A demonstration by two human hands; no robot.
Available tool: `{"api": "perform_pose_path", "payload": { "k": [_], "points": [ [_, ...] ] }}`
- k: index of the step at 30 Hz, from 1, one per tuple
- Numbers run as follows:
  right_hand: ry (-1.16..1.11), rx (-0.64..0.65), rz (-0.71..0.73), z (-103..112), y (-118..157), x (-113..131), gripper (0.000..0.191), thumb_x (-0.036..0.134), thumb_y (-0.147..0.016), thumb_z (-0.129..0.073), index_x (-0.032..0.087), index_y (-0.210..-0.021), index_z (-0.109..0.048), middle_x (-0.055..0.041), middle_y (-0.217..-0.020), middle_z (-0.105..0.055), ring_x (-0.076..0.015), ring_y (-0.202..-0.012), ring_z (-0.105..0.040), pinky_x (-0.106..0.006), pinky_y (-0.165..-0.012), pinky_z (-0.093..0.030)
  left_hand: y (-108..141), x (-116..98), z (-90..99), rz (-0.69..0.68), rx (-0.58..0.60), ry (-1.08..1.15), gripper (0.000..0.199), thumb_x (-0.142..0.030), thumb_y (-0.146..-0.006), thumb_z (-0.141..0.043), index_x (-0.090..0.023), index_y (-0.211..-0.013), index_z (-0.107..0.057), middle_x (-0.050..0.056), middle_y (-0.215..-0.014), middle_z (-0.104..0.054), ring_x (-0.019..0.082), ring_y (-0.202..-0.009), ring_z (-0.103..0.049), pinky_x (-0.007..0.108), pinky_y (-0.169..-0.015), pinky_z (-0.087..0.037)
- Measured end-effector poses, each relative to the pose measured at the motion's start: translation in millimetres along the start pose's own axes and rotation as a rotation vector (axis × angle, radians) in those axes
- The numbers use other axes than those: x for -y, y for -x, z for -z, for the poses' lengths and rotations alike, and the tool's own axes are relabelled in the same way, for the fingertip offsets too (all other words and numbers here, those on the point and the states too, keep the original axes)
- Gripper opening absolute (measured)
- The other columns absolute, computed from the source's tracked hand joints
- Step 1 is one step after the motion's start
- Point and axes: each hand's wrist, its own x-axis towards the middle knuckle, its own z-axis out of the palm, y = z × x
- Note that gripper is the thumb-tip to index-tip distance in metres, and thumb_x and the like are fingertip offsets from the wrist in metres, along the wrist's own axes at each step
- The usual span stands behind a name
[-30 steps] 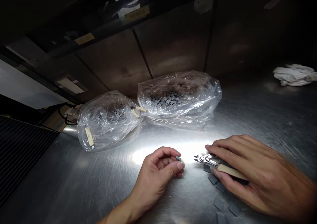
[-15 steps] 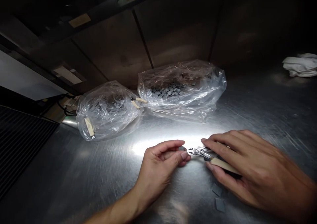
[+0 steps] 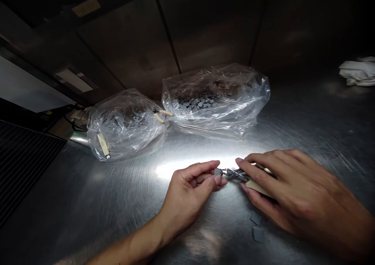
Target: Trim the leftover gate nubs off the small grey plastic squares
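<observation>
Between the thumb and fingers of my left hand [image 3: 190, 194] is a small grey square piece [image 3: 217, 172]. My right hand [image 3: 295, 194] is wrapped round small pliers [image 3: 236, 174] with cream handles. The jaws point left and meet the right edge of the grey piece; whether they touch it is too small to tell. Two flat grey pieces, one [image 3: 255, 217] above the other [image 3: 258, 234], lie on the metal table [image 3: 140, 214] beneath my right hand.
Two clear plastic bags, left [image 3: 125, 140] and right [image 3: 216, 116], hold many grey pieces. Open cream-handled pliers [image 3: 159, 116] lie between them. A cream-coloured tool [image 3: 103, 144] rests at the left bag. A white cloth [image 3: 358, 72] sits far right.
The pliers have moved left to the grey piece, and their jaws are closer together. The grey piece now shows more of its face. The whole view has shifted slightly.
</observation>
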Motion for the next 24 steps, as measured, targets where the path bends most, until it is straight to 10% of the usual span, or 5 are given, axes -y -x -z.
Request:
{"api": "perform_pose_path", "payload": {
  "k": [24],
  "points": [
    [0.179,0.085,0.154,-2.6,12.6,-4.2,0.035,0.015,-0.104,-0.051,0.006,-0.136,-0.062,-0.0136,-0.104,-0.073,-0.0249,-0.080,-0.061,-0.042,-0.069,-0.036,1.0,4.8,0.1,-0.141,-0.002,-0.139,0.024,-0.018,-0.081,-0.080,-0.020,-0.105,-0.084,0.005,-0.092,-0.081,0.019,-0.083,-0.080,0.028,-0.083,-0.065]
  ]
}}
